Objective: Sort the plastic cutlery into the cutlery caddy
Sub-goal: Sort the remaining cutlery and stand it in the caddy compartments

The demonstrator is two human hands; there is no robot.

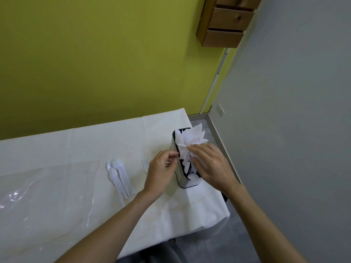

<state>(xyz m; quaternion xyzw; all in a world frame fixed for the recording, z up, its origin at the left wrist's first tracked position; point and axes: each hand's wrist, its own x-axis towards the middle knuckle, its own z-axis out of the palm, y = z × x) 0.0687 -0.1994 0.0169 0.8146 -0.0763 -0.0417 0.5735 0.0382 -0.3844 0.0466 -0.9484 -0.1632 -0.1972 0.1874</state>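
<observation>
tall white rectangular cutlery caddy with dark inside [182, 182] stands near the right end of the white-clothed table [57, 149], stuffed with white plastic cutlery and white paper napkins [195, 133]; left hand [161, 171] at the caddy's left rim, fingers curled, pinching a thin white piece; cannot tell which utensil; right hand [210, 166] spread over the caddy's top, fingertips on the cutlery; bunch of white plastic spoons [119, 175] lies left on the table; white plastic fork [145, 164] just beside the left hand.
</observation>
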